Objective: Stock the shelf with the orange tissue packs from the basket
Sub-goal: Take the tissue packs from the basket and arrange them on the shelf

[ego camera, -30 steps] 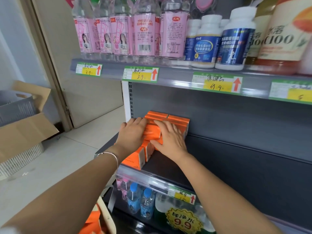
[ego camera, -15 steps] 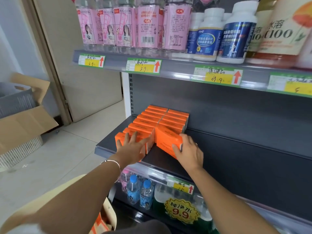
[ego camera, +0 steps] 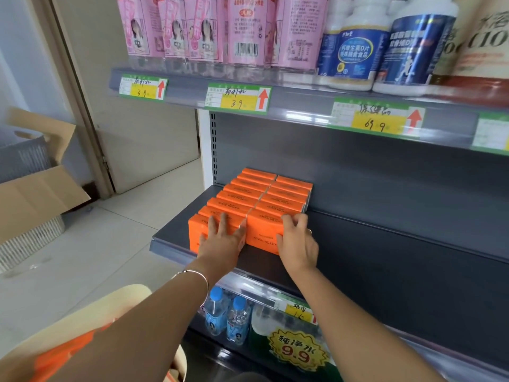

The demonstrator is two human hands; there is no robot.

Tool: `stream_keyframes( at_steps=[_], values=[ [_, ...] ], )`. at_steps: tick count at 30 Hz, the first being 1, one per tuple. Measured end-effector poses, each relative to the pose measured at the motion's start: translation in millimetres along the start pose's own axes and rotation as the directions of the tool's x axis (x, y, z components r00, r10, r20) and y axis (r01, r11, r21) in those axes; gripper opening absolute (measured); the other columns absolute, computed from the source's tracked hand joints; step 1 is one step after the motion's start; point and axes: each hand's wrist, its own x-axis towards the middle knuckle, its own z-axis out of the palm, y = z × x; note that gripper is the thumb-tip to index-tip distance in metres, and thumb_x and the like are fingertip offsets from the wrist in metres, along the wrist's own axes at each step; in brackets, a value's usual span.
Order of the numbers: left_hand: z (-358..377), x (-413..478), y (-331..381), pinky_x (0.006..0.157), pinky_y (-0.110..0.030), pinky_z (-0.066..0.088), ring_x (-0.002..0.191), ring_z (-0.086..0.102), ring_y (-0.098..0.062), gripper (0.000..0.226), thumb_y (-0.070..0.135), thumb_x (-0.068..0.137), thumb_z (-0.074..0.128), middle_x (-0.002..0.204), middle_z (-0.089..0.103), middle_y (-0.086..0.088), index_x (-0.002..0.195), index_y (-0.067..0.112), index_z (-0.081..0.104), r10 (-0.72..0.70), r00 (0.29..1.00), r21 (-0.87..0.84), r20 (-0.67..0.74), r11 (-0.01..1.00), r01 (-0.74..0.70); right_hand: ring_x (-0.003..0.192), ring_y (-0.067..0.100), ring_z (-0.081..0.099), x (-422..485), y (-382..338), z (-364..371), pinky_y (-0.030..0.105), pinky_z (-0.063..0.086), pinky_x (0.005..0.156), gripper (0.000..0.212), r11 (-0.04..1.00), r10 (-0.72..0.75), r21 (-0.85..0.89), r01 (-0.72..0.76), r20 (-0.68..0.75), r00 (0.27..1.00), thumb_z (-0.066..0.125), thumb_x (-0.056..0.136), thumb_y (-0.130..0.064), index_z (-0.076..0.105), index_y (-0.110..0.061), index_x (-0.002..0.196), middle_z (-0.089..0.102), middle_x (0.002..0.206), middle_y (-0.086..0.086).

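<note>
Two rows of orange tissue packs (ego camera: 264, 199) stand on edge on the dark grey middle shelf (ego camera: 385, 260), at its left end. My left hand (ego camera: 223, 241) lies flat with straight fingers against the front pack of the left row. My right hand (ego camera: 298, 244) holds the front pack of the right row (ego camera: 263, 232), fingers curled over its top right corner. A cream basket (ego camera: 91, 307) with more orange packs (ego camera: 60, 357) shows at the bottom left, partly hidden by my left arm.
Pink bottles (ego camera: 242, 31) and white supplement jars (ego camera: 355, 48) fill the upper shelf. Water bottles (ego camera: 228, 315) stand on the lower shelf. A cardboard box (ego camera: 33, 188) and a grey crate (ego camera: 22, 158) sit on the floor at the left. The middle shelf's right part is bare.
My hands came off the top of the packs and moved to the front of the rows. The tilted right front pack now stands straight against its row.
</note>
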Motion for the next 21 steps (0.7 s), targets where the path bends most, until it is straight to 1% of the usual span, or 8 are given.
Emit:
stream_keyframes(
  at_steps=[2, 5, 7, 10, 12, 14, 18, 21],
  values=[
    [-4.3, -0.7, 0.3, 0.113, -0.059, 0.012, 0.142, -0.014, -0.043, 0.062, 0.028, 0.1, 0.035, 0.157, -0.015, -0.015, 0.15, 0.036, -0.001, 0.006, 1.0, -0.016, 0.025, 1.0, -0.005, 0.105, 0.025, 0.054, 1.2, 0.4, 1.9, 0.037, 0.049, 0.081, 0.046, 0.998, -0.02, -0.055, 0.019, -0.005, 1.0, 0.061, 0.09, -0.024, 0.043, -0.024, 0.132, 0.04, 0.128, 0.004],
    [-13.2, -6.1, -1.3, 0.113, -0.062, 0.011, 0.143, -0.012, -0.042, 0.059, 0.03, 0.1, 0.035, 0.158, -0.013, -0.01, 0.149, 0.039, 0.004, 0.024, 0.999, -0.031, 0.046, 0.999, -0.022, 0.124, 0.028, 0.04, -1.0, 0.3, -0.5, 0.043, 0.035, 0.097, 0.05, 0.992, -0.033, -0.119, 0.033, 0.002, 0.999, 0.06, 0.089, -0.025, 0.042, -0.027, 0.136, 0.039, 0.137, 0.004],
    [-18.5, -12.5, -4.8, 0.112, -0.062, 0.011, 0.145, -0.006, -0.039, 0.059, 0.032, 0.099, 0.04, 0.159, -0.005, -0.008, 0.149, 0.039, 0.01, 0.044, 0.999, -0.039, -0.012, 0.998, -0.045, 0.131, 0.029, 0.032, -5.1, -1.9, -6.0, 0.046, 0.029, 0.103, 0.05, 0.991, -0.064, -0.116, 0.065, 0.009, 0.998, 0.059, 0.09, -0.028, 0.042, -0.027, 0.137, 0.035, 0.142, 0.004],
    [-25.3, -25.7, -17.8, 0.113, -0.049, 0.02, 0.144, 0.014, -0.028, 0.056, 0.034, 0.094, 0.048, 0.152, 0.024, -0.006, 0.146, 0.034, 0.026, 0.087, 0.978, 0.026, -0.192, 0.996, -0.083, 0.132, 0.03, 0.031, -13.5, -16.5, -18.5, 0.047, 0.033, 0.105, 0.046, 0.973, -0.219, -0.071, 0.219, 0.009, 0.976, 0.057, 0.09, -0.03, 0.047, -0.025, 0.135, 0.037, 0.142, 0.005],
    [-28.5, -38.8, -33.9, 0.108, -0.04, 0.028, 0.136, 0.03, -0.023, 0.048, 0.035, 0.093, 0.048, 0.143, 0.039, 0.0, 0.14, 0.031, 0.037, 0.102, 0.957, 0.062, -0.273, 0.994, -0.088, 0.129, 0.028, 0.034, -19.1, -34.5, -25.8, 0.045, 0.037, 0.102, 0.042, 0.932, -0.359, -0.036, 0.36, 0.045, 0.932, 0.055, 0.092, -0.028, 0.05, -0.023, 0.133, 0.04, 0.139, 0.004],
    [-29.9, -55.8, -57.6, 0.103, -0.035, 0.031, 0.129, 0.039, -0.022, 0.04, 0.035, 0.094, 0.046, 0.136, 0.047, 0.003, 0.134, 0.031, 0.045, 0.086, 0.951, 0.058, -0.298, 0.996, -0.072, 0.125, 0.027, 0.039, -26.0, -56.4, -29.4, 0.043, 0.038, 0.099, 0.038, 0.871, -0.489, -0.012, 0.491, 0.075, 0.869, 0.054, 0.092, -0.025, 0.052, -0.021, 0.13, 0.044, 0.135, 0.004],
    [-19.7, -100.8, -122.3, 0.098, -0.032, 0.033, 0.122, 0.046, -0.02, 0.031, 0.034, 0.095, 0.042, 0.126, 0.056, 0.005, 0.124, 0.03, 0.052, -0.012, 0.961, 0.043, -0.276, 0.999, 0.025, 0.104, 0.032, 0.054, -47.8, -108.9, -18.0, 0.046, 0.05, 0.086, 0.027, 0.73, -0.683, 0.02, 0.683, 0.065, 0.728, 0.061, 0.086, -0.018, 0.063, -0.013, 0.112, 0.06, 0.112, 0.009],
    [1.6, -141.1, -173.1, 0.097, -0.032, 0.034, 0.12, 0.048, -0.019, 0.03, 0.035, 0.096, 0.041, 0.125, 0.058, 0.005, 0.123, 0.029, 0.053, -0.136, 0.967, 0.025, -0.215, 0.989, 0.144, 0.102, 0.033, 0.056, -69.6, -151.0, 1.7, 0.045, 0.051, 0.08, 0.023, 0.636, -0.768, 0.057, 0.77, 0.147, 0.624, 0.055, 0.089, -0.021, 0.063, -0.012, 0.108, 0.061, 0.105, 0.01]
  ],
)
